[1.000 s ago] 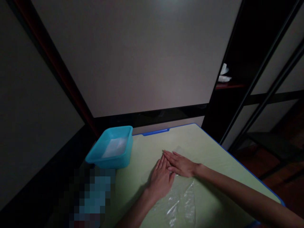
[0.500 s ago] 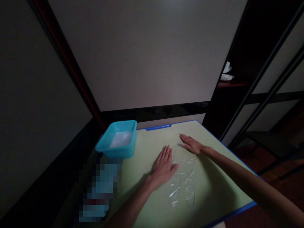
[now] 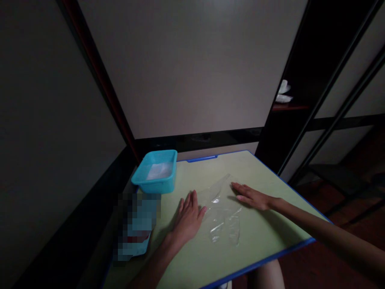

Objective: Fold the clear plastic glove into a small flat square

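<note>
A clear plastic bag (image 3: 221,208), thin and wrinkled, with two handle-like strips toward me, lies spread on the pale yellow-green table (image 3: 192,257). Along its left side is my left hand (image 3: 189,218), fingers stretched forward and the thumb apart, close to the bag's edge. My right hand (image 3: 252,196) is at the bag's upper right, palm down with fingers extended toward the left. Neither hand grips anything. Whether the right fingertips press on the plastic or hover just over it, I cannot tell.
At the table's far left corner stands a turquoise plastic basin (image 3: 155,186) with white sheets (image 3: 160,171) inside. A pixelated light-blue packet (image 3: 140,224) lies by the left edge. Tall cabinet panels (image 3: 195,72) rise behind the table. A dark stool (image 3: 333,176) is at the right.
My left hand has slid left, off the middle of the bag toward its edge. The right hand has come slightly nearer me. More of the bag shows, and the view has shifted a little.
</note>
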### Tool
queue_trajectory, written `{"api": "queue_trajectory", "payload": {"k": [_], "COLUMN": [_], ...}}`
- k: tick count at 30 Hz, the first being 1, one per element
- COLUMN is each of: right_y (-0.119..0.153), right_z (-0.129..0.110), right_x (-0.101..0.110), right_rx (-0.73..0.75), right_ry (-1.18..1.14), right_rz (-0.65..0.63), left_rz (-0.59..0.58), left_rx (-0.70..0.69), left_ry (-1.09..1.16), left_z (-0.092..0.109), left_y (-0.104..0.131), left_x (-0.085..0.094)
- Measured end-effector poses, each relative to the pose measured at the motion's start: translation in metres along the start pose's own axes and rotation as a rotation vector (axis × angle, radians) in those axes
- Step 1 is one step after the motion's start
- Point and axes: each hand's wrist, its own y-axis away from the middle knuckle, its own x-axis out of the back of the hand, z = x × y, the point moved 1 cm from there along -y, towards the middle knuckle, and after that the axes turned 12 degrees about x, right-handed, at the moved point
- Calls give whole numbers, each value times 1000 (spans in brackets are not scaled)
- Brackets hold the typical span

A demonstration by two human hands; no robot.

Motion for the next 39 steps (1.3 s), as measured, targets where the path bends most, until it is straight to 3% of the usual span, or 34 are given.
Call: {"api": "queue_trajectory", "payload": {"k": [4,7,10,14,18,22,32,36,39], "right_y": [1,-5,-18,-35,-41,-35,19,27,27], "right_z": [-8,-18,-35,-65,-81,-67,17,24,13], "right_x": [-9,-10,-13,-31,-54,-59,-36,-33,-25], "right_rx": [-61,-97,-80,109,286,271,-43,-133,-91], "right_ry": [-17,44,154,248,268,303,395,380,380], "right_rz": [10,73,194,211,159,168,232,262,305], "left_rz": [-10,5,103,102,142,237,315,355,311], "left_rx": [-22,-3,4,-34,-53,-57,-76,-173,-322], "left_ry": [-38,-69,-78,-37,-28,-38,-22,-11,-3], "left_z": [-19,-17,5,34,34,26,28,27,23], "left_y": [-27,-38,-25,5,16,14,15,23,33], "left_x": [7,18,21,0,-21,-27,-27,-17,-6]}}
